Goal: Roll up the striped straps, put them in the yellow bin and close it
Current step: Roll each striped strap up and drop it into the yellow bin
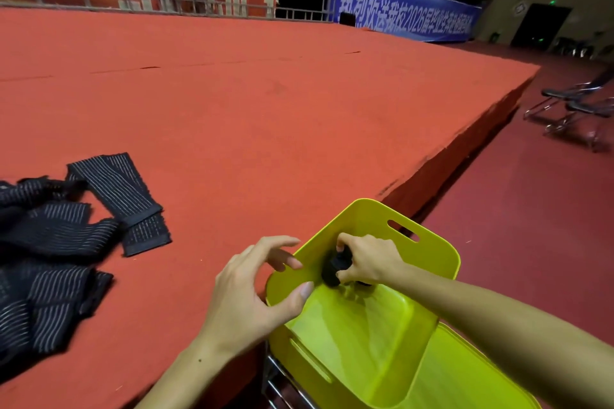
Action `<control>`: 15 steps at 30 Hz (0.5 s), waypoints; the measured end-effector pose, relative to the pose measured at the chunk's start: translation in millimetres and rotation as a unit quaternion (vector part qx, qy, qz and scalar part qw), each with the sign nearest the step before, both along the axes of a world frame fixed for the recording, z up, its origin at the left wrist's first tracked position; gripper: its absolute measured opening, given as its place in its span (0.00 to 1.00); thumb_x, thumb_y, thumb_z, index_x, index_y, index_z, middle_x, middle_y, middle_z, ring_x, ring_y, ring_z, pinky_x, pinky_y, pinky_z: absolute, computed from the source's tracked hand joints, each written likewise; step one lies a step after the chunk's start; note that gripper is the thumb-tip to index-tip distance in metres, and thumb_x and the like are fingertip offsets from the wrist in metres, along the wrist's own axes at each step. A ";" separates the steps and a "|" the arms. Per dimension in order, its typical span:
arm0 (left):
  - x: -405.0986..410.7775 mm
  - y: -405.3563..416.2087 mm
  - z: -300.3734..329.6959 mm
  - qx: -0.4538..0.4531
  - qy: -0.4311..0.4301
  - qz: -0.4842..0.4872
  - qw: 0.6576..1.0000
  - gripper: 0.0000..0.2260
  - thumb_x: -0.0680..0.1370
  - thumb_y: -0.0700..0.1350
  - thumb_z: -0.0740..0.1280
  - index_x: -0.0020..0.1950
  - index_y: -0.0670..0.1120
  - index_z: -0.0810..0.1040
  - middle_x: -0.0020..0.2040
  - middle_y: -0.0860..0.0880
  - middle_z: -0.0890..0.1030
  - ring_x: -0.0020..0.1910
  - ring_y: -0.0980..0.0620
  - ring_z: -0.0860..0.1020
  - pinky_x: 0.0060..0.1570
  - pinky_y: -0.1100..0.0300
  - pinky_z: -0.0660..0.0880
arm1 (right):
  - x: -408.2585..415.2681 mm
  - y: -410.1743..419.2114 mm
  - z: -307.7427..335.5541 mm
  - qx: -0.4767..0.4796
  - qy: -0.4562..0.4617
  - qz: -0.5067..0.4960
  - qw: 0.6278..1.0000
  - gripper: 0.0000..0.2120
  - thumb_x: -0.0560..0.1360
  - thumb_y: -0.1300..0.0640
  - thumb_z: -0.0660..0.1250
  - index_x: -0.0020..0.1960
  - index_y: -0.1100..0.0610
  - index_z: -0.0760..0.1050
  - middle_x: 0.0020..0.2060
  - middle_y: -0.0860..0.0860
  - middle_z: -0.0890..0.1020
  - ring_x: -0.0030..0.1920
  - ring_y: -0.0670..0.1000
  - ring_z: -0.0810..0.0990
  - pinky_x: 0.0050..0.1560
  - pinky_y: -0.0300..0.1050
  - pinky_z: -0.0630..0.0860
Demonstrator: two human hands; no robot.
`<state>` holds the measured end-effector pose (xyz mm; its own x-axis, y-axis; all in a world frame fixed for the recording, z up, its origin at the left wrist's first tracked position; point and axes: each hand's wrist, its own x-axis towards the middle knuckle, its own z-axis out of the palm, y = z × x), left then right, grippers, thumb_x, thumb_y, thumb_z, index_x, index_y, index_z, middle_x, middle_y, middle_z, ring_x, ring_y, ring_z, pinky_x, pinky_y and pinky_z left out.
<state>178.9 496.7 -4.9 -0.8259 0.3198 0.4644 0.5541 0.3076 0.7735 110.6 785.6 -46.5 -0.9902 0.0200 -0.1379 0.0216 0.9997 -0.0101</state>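
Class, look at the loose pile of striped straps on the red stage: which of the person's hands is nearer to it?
Left. The left hand hovers open at the yellow bin's near rim, beside the striped straps. The right hand is farther off, inside the bin, gripping a rolled strap.

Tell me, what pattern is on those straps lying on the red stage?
Black with thin pale stripes, on the loose straps, seen from the head view.

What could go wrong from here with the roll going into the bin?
1. The right hand holds the rolled strap above the yellow bin; once released, the roll might unwind.
2. The bin looks perched off the red stage edge on a metal frame, so a push could tip it.
3. The left hand hovers open at the rim. The loose striped straps lie tangled and may snag.
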 end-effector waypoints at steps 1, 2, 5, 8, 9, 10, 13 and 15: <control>0.5 -1.5 -1.1 0.000 -0.002 -0.001 1.000 0.23 0.73 0.63 0.73 0.66 0.60 0.78 0.53 0.59 0.86 0.55 0.52 0.83 0.44 0.45 0.79 | -1.7 -0.8 -2.4 0.002 -0.001 -0.003 1.000 0.28 0.70 0.34 0.75 0.65 0.42 0.71 0.55 0.48 0.85 0.57 0.57 0.84 0.42 0.48 0.70; 1.1 -3.3 -2.3 0.001 -0.004 -0.001 1.000 0.23 0.73 0.62 0.73 0.66 0.60 0.78 0.53 0.59 0.86 0.55 0.52 0.83 0.45 0.44 0.79 | -3.1 -1.4 -4.4 -0.001 0.000 -0.009 1.000 0.28 0.70 0.35 0.76 0.65 0.43 0.72 0.56 0.48 0.85 0.57 0.57 0.84 0.42 0.48 0.70; 1.6 -10.7 -5.9 0.005 -0.011 0.001 1.000 0.23 0.73 0.63 0.74 0.66 0.59 0.78 0.54 0.57 0.86 0.55 0.50 0.83 0.46 0.42 0.80 | -7.5 -3.4 -8.1 -0.023 -0.001 -0.029 0.999 0.27 0.70 0.37 0.77 0.63 0.44 0.72 0.55 0.48 0.84 0.58 0.57 0.83 0.42 0.49 0.71; 0.7 -17.3 -7.7 0.009 -0.026 0.006 1.000 0.23 0.74 0.63 0.74 0.67 0.59 0.78 0.54 0.56 0.86 0.55 0.50 0.83 0.45 0.39 0.81 | -8.9 -4.7 -8.9 -0.038 -0.009 -0.049 0.998 0.26 0.71 0.39 0.78 0.62 0.45 0.70 0.49 0.46 0.81 0.57 0.56 0.83 0.40 0.48 0.70; 0.3 -19.0 -8.2 0.009 -0.027 0.010 1.000 0.23 0.73 0.63 0.74 0.67 0.59 0.78 0.55 0.56 0.86 0.56 0.50 0.83 0.45 0.38 0.82 | -8.9 -4.5 -9.5 -0.043 -0.009 -0.059 0.997 0.26 0.71 0.40 0.78 0.61 0.46 0.70 0.48 0.46 0.80 0.55 0.56 0.84 0.39 0.48 0.70; -0.1 -20.2 -8.7 0.008 -0.027 0.013 1.000 0.23 0.73 0.62 0.75 0.67 0.60 0.78 0.55 0.56 0.86 0.56 0.50 0.82 0.46 0.38 0.82 | -8.8 -4.5 -10.2 -0.044 -0.006 -0.066 0.997 0.26 0.71 0.41 0.78 0.62 0.46 0.69 0.47 0.45 0.79 0.54 0.55 0.84 0.39 0.48 0.70; -0.2 -22.4 -8.5 0.005 -0.027 0.019 0.999 0.23 0.73 0.61 0.75 0.67 0.60 0.77 0.55 0.56 0.86 0.55 0.50 0.82 0.46 0.38 0.82 | -8.5 -5.5 -13.1 -0.036 0.004 -0.072 0.997 0.27 0.72 0.40 0.78 0.63 0.47 0.69 0.47 0.46 0.79 0.51 0.55 0.83 0.38 0.48 0.70; 1.1 -24.3 -6.5 0.005 -0.024 0.019 1.000 0.23 0.73 0.60 0.75 0.67 0.60 0.78 0.54 0.56 0.86 0.55 0.49 0.82 0.47 0.38 0.81 | -8.1 -7.4 -13.2 -0.031 0.004 -0.066 0.997 0.29 0.72 0.39 0.78 0.65 0.49 0.68 0.47 0.46 0.77 0.53 0.55 0.84 0.38 0.48 0.71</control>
